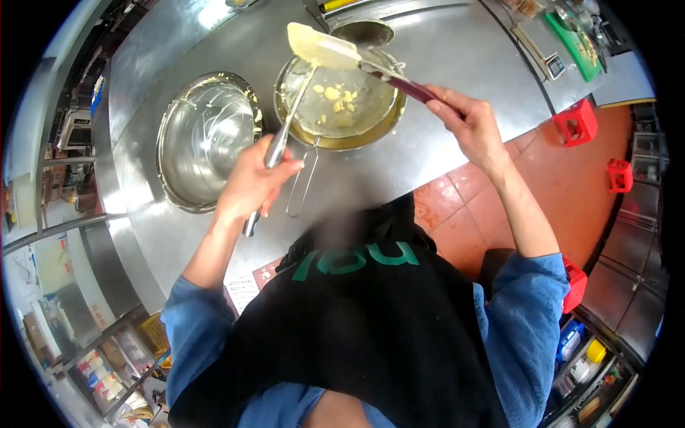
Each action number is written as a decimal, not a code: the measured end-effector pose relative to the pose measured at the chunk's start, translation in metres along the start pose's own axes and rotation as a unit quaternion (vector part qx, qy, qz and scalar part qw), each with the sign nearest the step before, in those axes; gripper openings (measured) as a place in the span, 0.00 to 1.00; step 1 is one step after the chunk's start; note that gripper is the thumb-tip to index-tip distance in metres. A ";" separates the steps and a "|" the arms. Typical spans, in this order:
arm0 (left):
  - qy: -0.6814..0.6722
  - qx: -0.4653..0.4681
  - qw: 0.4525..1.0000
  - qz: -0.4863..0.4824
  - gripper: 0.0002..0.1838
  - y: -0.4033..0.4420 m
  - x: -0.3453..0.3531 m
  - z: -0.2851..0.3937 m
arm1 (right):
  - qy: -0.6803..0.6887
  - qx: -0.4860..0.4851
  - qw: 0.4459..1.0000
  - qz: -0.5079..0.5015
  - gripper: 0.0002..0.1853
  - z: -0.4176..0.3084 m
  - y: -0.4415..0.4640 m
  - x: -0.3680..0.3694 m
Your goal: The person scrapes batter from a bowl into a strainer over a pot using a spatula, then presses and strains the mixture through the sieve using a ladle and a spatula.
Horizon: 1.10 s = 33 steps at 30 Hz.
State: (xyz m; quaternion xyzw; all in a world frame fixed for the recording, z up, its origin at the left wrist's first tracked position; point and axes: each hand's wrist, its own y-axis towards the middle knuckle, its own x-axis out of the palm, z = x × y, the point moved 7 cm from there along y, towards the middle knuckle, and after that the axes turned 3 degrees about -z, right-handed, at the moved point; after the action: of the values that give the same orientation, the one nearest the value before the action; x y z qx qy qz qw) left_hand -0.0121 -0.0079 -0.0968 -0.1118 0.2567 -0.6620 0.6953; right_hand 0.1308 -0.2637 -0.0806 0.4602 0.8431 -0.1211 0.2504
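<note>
My left hand is closed round the metal handle of a utensil, whose upper end touches a spatula over the strainer. My right hand grips the dark red handle of that spatula; its wide blade is coated in pale yellow. Below them a mesh strainer rests on a metal bowl, with yellow lumps in the mesh. The strainer's wire handle points toward my body. Left of it stands a large steel bowl with pale smears inside and on its rim.
Behind the strainer is another round metal vessel. A green cutting board and a small scale lie at the upper right. Red stools stand on the tiled floor. Printed paper lies near the counter's front edge.
</note>
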 end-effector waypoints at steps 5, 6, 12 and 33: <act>0.097 0.029 0.993 0.060 0.14 0.025 -0.003 0.014 | 0.004 0.017 0.999 -0.042 0.15 -0.003 -0.023 0.003; 0.153 0.055 0.982 0.094 0.14 0.030 -0.009 0.018 | 0.002 0.021 0.998 -0.051 0.14 -0.003 -0.028 0.002; 0.329 0.136 0.906 0.227 0.14 0.025 -0.035 0.035 | -0.120 -0.073 0.989 0.044 0.15 0.030 -0.064 0.013; 0.486 0.197 0.807 0.271 0.17 -0.028 -0.041 0.040 | -0.223 -0.246 0.934 0.128 0.31 -0.049 -0.065 0.075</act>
State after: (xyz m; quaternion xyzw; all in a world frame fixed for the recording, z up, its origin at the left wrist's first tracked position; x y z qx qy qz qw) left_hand -0.0159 0.0220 -0.0411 0.4377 0.4451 -0.4504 0.6383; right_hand 0.0269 -0.2243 -0.0813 0.4495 0.7026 0.0239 0.5512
